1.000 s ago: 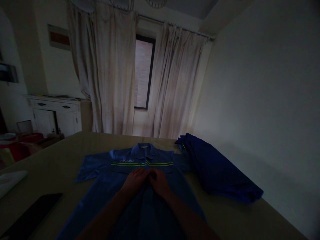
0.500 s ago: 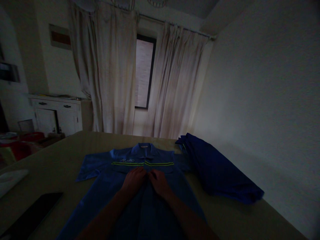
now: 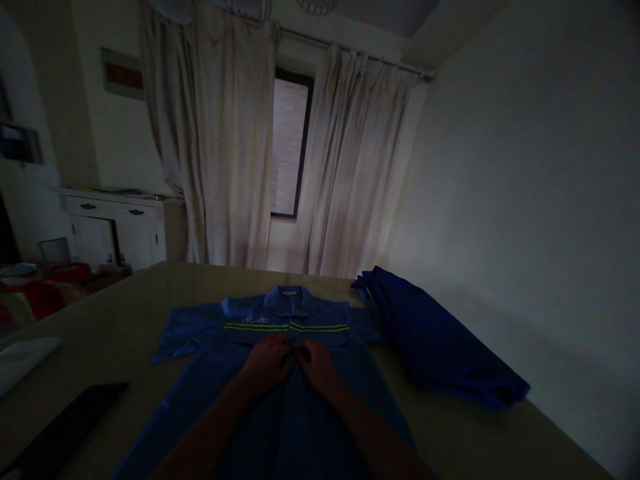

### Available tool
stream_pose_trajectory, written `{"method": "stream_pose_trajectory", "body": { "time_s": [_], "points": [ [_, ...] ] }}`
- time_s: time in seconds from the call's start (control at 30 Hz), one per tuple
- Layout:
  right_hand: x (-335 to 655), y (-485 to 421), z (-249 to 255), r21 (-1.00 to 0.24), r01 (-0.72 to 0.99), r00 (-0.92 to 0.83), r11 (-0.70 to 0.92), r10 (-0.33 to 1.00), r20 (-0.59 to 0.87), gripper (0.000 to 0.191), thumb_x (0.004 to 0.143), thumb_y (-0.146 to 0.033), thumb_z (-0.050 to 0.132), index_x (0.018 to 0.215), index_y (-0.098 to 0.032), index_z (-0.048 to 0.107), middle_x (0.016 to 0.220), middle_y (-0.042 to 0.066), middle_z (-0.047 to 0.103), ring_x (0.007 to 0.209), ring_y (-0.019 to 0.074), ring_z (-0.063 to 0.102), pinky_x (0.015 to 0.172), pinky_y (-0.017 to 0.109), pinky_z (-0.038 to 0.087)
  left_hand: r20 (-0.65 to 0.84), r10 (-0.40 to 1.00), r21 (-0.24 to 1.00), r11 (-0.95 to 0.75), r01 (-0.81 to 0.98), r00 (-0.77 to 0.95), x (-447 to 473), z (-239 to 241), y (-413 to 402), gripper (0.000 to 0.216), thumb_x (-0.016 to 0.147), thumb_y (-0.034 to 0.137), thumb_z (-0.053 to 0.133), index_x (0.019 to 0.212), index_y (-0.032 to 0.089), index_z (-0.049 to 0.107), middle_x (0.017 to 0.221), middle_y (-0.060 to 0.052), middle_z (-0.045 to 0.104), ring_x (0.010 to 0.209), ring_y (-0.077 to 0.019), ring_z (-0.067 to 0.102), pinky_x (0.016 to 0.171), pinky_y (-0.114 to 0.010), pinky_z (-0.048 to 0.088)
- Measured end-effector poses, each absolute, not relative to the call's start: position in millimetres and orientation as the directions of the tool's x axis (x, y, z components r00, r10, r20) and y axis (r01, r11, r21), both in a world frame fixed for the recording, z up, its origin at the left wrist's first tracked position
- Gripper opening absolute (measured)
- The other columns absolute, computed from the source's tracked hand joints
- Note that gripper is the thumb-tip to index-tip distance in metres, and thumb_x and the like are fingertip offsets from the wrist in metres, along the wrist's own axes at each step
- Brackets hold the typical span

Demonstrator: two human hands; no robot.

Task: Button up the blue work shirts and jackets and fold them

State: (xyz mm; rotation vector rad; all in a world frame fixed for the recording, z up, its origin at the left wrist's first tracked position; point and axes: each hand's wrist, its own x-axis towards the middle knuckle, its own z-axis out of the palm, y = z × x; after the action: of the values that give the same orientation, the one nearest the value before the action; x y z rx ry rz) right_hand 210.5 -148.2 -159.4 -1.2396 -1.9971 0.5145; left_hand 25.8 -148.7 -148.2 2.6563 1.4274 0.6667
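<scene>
The blue short-sleeved cloth shirt with yellow-green chest stripes (image 3: 213,370) lies spread on the yellowish tabletop (image 3: 190,280), collar toward the far edge. The left hand (image 3: 266,365) and right hand (image 3: 319,367) rest close together on its front, fingers curled; whether they pinch cloth, I cannot tell in the gloom. Uneven pulling could skew or bunch the front. Count: one shirt, two hands, one dark-blue folded fabric bundle (image 3: 440,340) along the right edge, one flat black rectangular slab (image 3: 70,427) and one thin white item (image 3: 25,357) toward the left edge.

The tan tabletop (image 3: 185,283) carries a spread blue shirt (image 3: 295,417), dark-blue folded cloth (image 3: 435,340), a flat black object (image 3: 70,427) and a white item (image 3: 25,360).
</scene>
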Motion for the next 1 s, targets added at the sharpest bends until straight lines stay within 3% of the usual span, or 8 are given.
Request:
{"method": "stream_pose_trajectory", "body": {
  "time_s": [0.23, 0.43, 0.83, 1.0],
  "points": [
    [210, -148, -162, -0.548, 0.722, -0.258, 0.422, 0.899, 0.353, 0.011, 0.093, -0.023, 0.061, 0.092, -0.021, 0.072, 0.092, 0.004, 0.075, 0.087, 0.0203, 0.069, 0.075, 0.027, 0.044, 0.377, 0.824, 0.393, -0.557, 0.732, 0.424, 25, -156, -139, 0.032, 0.101, 0.029, 0.045, 0.083, 0.021, 0.070, 0.090, -0.005, 0.067, 0.092, -0.0209, 0.063, 0.086, -0.032, 0.044],
    [210, -148, -164, -0.525, 0.755, -0.244, 0.392, 0.912, 0.329, 0.011, 0.088, -0.020, 0.063, 0.094, -0.022, 0.071, 0.093, 0.003, 0.074, 0.087, 0.0206, 0.068, 0.075, 0.027, 0.044, 0.375, 0.817, 0.433, -0.573, 0.696, 0.439, 26, -157, -138, 0.018, 0.096, 0.026, 0.053, 0.093, 0.023, 0.071, 0.098, -0.004, 0.069, 0.099, -0.0204, 0.063, 0.088, -0.030, 0.043],
    [209, -143, -174, -0.579, 0.724, -0.220, 0.374, 0.921, 0.321, 0.015, 0.085, -0.018, 0.064, 0.099, -0.020, 0.069, 0.096, 0.004, 0.074, 0.089, 0.0207, 0.068, 0.078, 0.028, 0.047, 0.356, 0.845, 0.481, -0.531, 0.698, 0.398, 25, -159, -137, 0.013, 0.091, 0.024, 0.056, 0.092, 0.024, 0.069, 0.097, -0.003, 0.071, 0.097, -0.0205, 0.064, 0.086, -0.029, 0.043],
    [209, -142, -171, -0.563, 0.740, -0.230, 0.369, 0.925, 0.304, 0.014, 0.086, -0.019, 0.063, 0.099, -0.020, 0.069, 0.096, 0.005, 0.074, 0.090, 0.0207, 0.068, 0.078, 0.027, 0.046, 0.288, 0.899, 0.528, -0.437, 0.728, 0.330, 27, -158, -134, 0.020, 0.093, 0.031, 0.054, 0.091, 0.025, 0.073, 0.095, -0.003, 0.075, 0.092, -0.0207, 0.067, 0.082, -0.029, 0.045]
  ]
}}
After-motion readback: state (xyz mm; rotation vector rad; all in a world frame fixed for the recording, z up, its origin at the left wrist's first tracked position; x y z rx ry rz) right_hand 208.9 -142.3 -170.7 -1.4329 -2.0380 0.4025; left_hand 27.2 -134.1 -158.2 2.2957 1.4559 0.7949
